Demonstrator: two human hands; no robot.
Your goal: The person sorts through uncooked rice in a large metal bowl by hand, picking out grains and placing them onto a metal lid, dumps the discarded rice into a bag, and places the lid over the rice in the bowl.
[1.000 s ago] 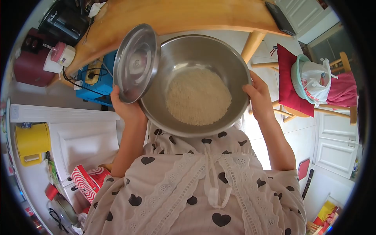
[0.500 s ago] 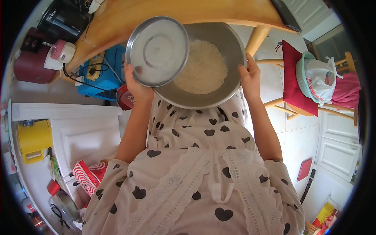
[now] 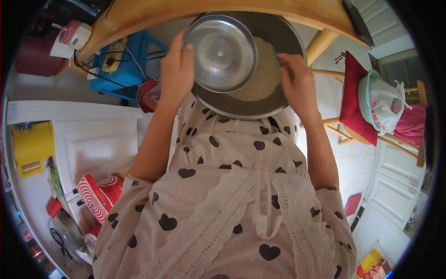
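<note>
A large steel bowl (image 3: 211, 103) rests on my lap, against the table edge. Pale, grainy stuff that looks like uncooked rice (image 3: 265, 76) lies in its bottom. My left hand (image 3: 177, 69) grips the left edge of a round, shallow steel plate (image 3: 218, 51), which is tilted over the left part of the bowl and hides some of the grain. Over the bowl's right side hovers my right hand (image 3: 299, 83), its fingers bent with thumb and forefinger apart, and nothing shows between them.
A wooden table (image 3: 181, 10) runs along the top. At left stand a blue stool (image 3: 111, 76) with cords and a white cabinet (image 3: 93, 144). To the right, a chair with a red cushion (image 3: 349, 107) bears a green basin (image 3: 364, 100) and a plastic bag (image 3: 385, 104).
My right hand has let go of the bowl's right rim and moved inward over it. The plate in my left hand has tilted and shifted right; the whole view has shifted slightly.
</note>
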